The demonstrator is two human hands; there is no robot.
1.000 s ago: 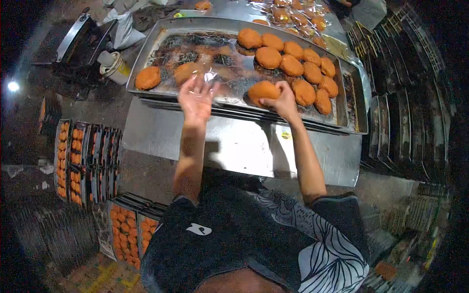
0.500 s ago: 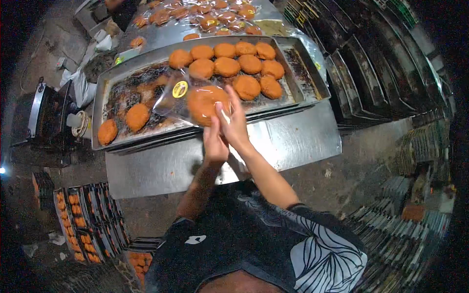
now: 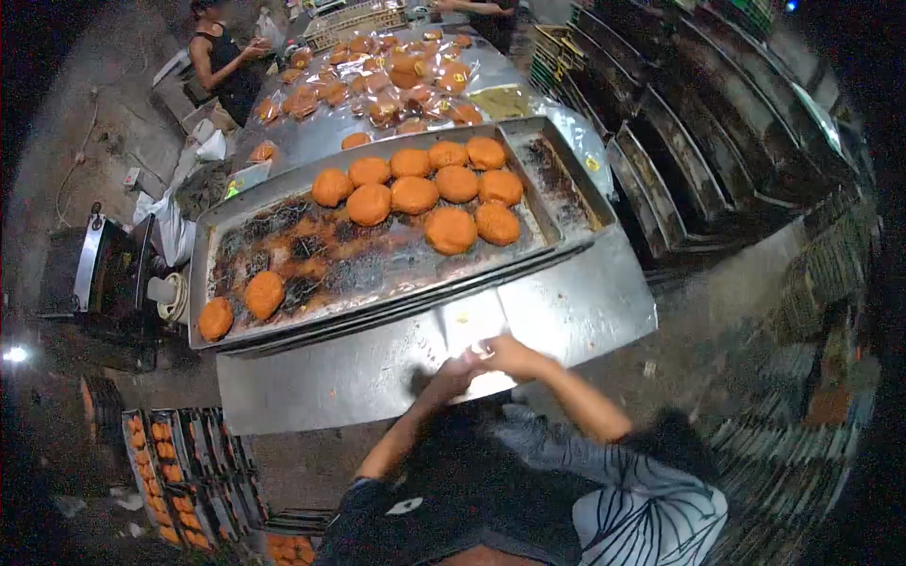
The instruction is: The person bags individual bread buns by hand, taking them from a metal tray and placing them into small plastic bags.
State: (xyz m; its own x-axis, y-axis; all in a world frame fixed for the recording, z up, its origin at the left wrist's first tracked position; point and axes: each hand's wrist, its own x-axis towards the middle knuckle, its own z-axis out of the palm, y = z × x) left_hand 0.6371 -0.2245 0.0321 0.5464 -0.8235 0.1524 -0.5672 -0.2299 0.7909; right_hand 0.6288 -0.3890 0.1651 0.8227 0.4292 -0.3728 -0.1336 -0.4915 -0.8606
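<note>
My left hand [image 3: 455, 373] and my right hand [image 3: 514, 358] are close together over the front of the metal table [image 3: 311, 387]. Both have bent fingers pinching a thin, pale piece of plastic bag [image 3: 482, 350], partly hidden and blurred. Just beyond the fingers, a small yellow label [image 3: 462, 319] shows on the shiny surface. Past my hands lies a large metal baking tray [image 3: 359, 302], stacked on others. Several round orange-brown buns [image 3: 414, 195] are grouped at its right, and two more buns [image 3: 264, 294] lie at its left end.
Bagged buns [image 3: 382, 106] are heaped on the far table. Dark trays [image 3: 679, 160] stand at the right; racked trays of buns [image 3: 168, 462] are low on the left. A person [image 3: 222, 61] stands at far left, and another person's arm [image 3: 467, 8] shows at the back.
The bagged bun with the yellow label has left my hands. Both hands have drawn back toward my body, down to the table front. My view has tilted up, showing more of the far table.
</note>
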